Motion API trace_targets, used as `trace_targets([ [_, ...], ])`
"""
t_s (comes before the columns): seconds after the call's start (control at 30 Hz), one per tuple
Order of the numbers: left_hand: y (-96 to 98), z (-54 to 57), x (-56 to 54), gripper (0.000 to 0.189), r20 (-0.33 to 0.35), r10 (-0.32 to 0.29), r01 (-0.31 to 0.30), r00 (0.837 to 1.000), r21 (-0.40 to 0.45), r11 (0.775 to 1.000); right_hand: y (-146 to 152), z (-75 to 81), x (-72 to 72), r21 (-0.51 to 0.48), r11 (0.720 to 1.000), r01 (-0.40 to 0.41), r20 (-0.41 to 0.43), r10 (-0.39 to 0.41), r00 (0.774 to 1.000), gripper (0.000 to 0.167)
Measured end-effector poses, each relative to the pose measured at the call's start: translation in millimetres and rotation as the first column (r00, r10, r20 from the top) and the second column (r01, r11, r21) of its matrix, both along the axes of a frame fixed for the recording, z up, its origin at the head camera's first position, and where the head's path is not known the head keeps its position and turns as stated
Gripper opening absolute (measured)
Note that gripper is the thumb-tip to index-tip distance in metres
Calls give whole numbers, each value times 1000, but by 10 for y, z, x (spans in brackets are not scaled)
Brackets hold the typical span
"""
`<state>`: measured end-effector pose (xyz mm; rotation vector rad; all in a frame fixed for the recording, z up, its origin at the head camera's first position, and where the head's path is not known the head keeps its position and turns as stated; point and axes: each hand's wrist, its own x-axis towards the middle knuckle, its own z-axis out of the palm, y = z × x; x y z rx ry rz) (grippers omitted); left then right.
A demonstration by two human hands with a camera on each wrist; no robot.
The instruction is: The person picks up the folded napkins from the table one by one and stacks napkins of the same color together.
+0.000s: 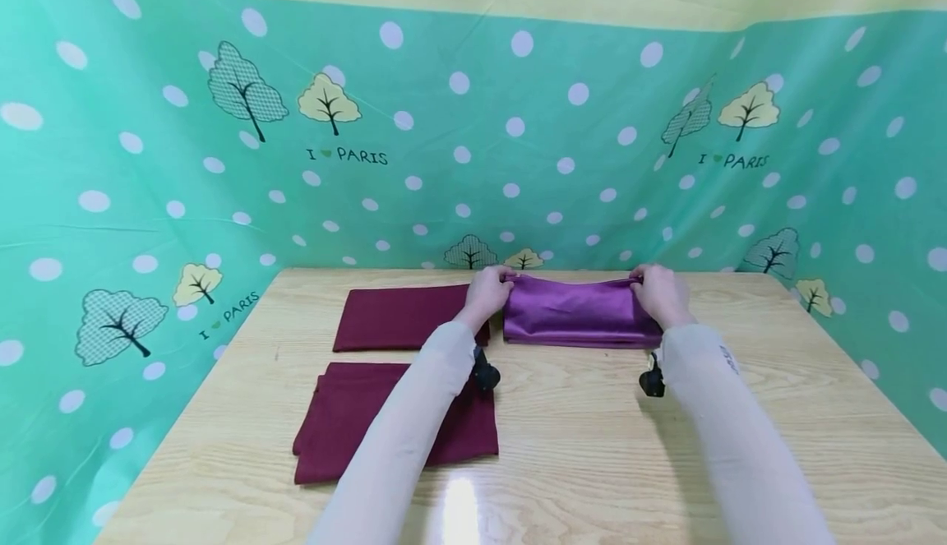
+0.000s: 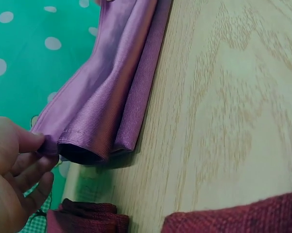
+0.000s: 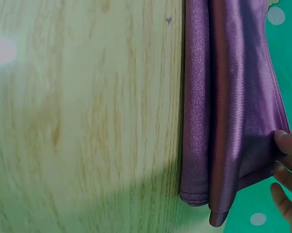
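A shiny purple cloth, folded into a wide strip, lies at the back of the wooden table. My left hand pinches its far left corner between thumb and fingers. At the far right corner my right hand pinches the same edge. Both wrist views show that edge of the purple cloth lifted and pulled taut, with rolled folds of the cloth resting on the wood below. In the right wrist view, the thumb and fingers of my right hand grip the corner.
Left of the purple cloth lies a folded dark red cloth. A second, larger dark red cloth lies nearer, partly behind my left forearm. A green dotted curtain hangs behind and beside the table.
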<state>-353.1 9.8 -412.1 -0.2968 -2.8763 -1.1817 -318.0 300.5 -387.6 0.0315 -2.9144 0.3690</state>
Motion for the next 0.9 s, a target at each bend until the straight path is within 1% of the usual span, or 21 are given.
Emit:
trace_targets([
  [0.2,-36,-108,-10,34,10,-14,14,1000,40,999,30,-32,6,-32,999,10,27,-9,1000,25],
  [0.3,-57,-124,-8,37,15,-20,19,1000,57,998,54,-57,-5,-35,999,6,44,-5,999,29],
  [0.53,-101,-75,29,43,66,-51,44,997,96,994,60,-35,16,-44,999,-26,138,31,990,45],
  [0.7,-151,-16,70,44,116,-66,53,991,115,992,26,14,40,-52,998,-27,179,36,983,49],
  [0.8,-194,18,103,42,122,-70,59,990,95,994,-9,48,47,-62,997,-35,192,47,980,48],
  [0.9,-237,46,136,38,109,-81,77,991,40,996,-59,87,68,-78,996,-38,204,53,977,48],
])
